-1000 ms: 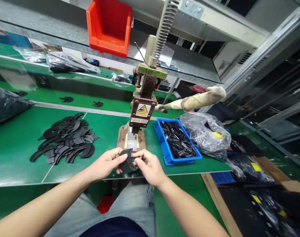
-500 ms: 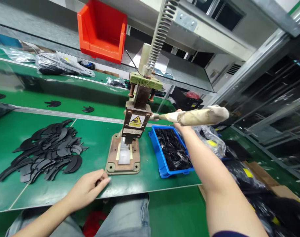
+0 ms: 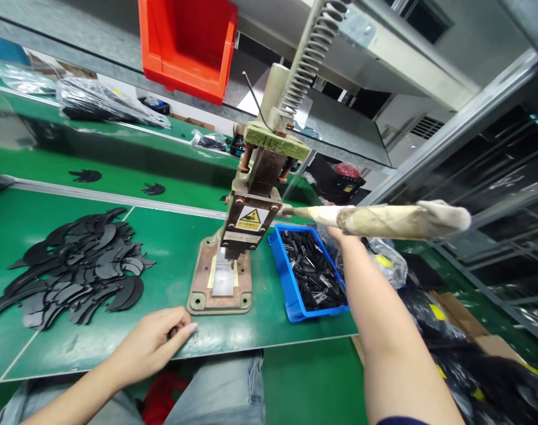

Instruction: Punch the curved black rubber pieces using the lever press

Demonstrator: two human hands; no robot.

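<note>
A hand press stands on the green table, with a warning label on its dark head (image 3: 251, 219) and a pale plate (image 3: 223, 277) on its base (image 3: 202, 283). My left hand (image 3: 157, 339) rests by the table's front edge, at the base's left front corner, its fingers curled and nothing visible in them. The press's cloth-wrapped lever (image 3: 384, 221) points right. Behind it is my right hand (image 3: 335, 234), mostly hidden, so its fingers and any grip cannot be made out. Just right of the base, a blue tray (image 3: 290, 289) holds small black parts.
Curved black pieces (image 3: 82, 265) lie heaped at the left. Two flat black pieces (image 3: 86, 175) (image 3: 153, 189) are farther back. An orange-red bin (image 3: 186, 50) sits on the shelf above. Bagged items (image 3: 388, 260) and cardboard are at the right.
The view has shifted slightly, and the press and lever look larger. My right hand is now lower in view and more hidden behind the lever. My left hand stays by the base.
</note>
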